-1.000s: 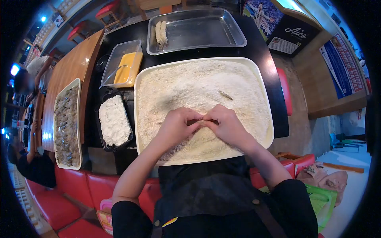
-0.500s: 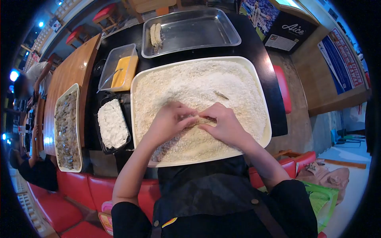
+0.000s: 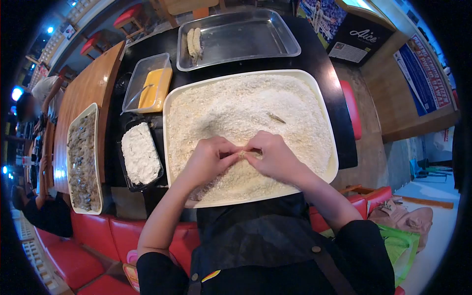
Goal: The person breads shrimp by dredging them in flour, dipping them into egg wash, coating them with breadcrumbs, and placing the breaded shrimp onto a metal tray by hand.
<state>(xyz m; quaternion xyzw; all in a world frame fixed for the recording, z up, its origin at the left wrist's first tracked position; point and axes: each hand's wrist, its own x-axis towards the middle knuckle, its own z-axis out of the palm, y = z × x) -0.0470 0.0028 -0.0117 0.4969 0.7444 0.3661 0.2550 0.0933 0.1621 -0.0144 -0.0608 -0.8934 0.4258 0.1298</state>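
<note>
My left hand (image 3: 215, 156) and my right hand (image 3: 270, 153) meet fingertip to fingertip over the near half of a large white tray (image 3: 333, 142) of pale crumbs. Between the pinched fingertips sits a small crumb-coated piece (image 3: 242, 154), mostly hidden by the fingers. Farther back on the crumbs (image 3: 231, 105) lies a thin tail-like piece (image 3: 277, 118). Two long coated pieces (image 3: 194, 43) rest side by side at the left end of a metal tray (image 3: 246, 60) behind the crumbs.
Left of the crumbs stand a clear tub of yellow liquid (image 3: 156, 88) and a black container of white powder (image 3: 141, 153). Farther left is a long tray of greyish raw pieces (image 3: 84, 162). Another person (image 3: 46, 209) is at the far left.
My left fingers, slightly spread half a second ago, have closed in against my right fingertips at the small piece. Both hands have shifted slightly.
</note>
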